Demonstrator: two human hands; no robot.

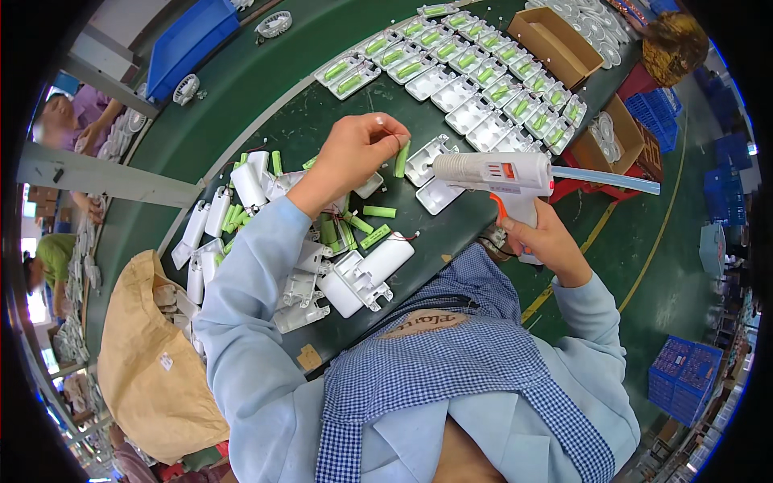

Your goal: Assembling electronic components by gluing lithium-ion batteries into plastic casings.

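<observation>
My left hand (352,153) pinches a green battery cell (402,159) near its top, and the cell hangs upright from the fingertips. In my right hand (548,241) is a white hot glue gun (509,171) with an orange trigger; a translucent glue stick (609,179) sticks out of its back. The gun's nozzle points left, over white plastic housings (439,196) that lie open on the table. Below my left hand are loose green cells (375,236) and a pile of white housings (378,270), partly hidden by my forearm.
Rows of white housings with green cells (483,76) cover the far right of the green table. An open cardboard box (555,44) stands behind them. At left is a beige cloth sack (153,362); a blue tray (189,44) lies at the upper left. Other people sit beyond.
</observation>
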